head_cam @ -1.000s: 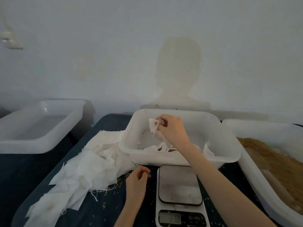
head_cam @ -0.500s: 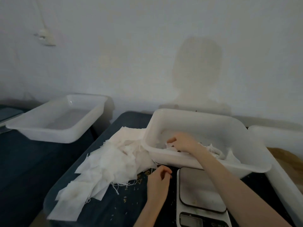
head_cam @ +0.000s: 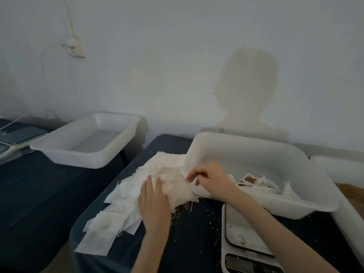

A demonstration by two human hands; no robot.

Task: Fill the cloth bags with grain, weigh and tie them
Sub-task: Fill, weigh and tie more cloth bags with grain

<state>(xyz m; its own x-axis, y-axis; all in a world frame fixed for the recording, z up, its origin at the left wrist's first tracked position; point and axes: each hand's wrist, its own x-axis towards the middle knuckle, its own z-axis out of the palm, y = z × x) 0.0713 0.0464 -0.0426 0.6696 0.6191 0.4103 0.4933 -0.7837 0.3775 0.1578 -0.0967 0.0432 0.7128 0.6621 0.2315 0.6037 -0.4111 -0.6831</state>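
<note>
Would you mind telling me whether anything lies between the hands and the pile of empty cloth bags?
Nothing visible does. The left hand rests flat on the pile of cloth bags, and the right hand pinches at its top edge beside the white tub.

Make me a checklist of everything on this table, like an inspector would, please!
Surface: dark table, loose grain scattered near the bags.
Job's things: pile of empty cloth bags; middle tub holding filled bags; scale, a few grains on its plate; grain tub at the right edge.
Clutter: empty tub on the left; a device at the far left.
Hands: left hand rests flat on the pile; right hand, fingers pinching a bag at the tub's corner.
Cables: cord from wall socket.
Surroundings: pale wall with the person's shadow.
</note>
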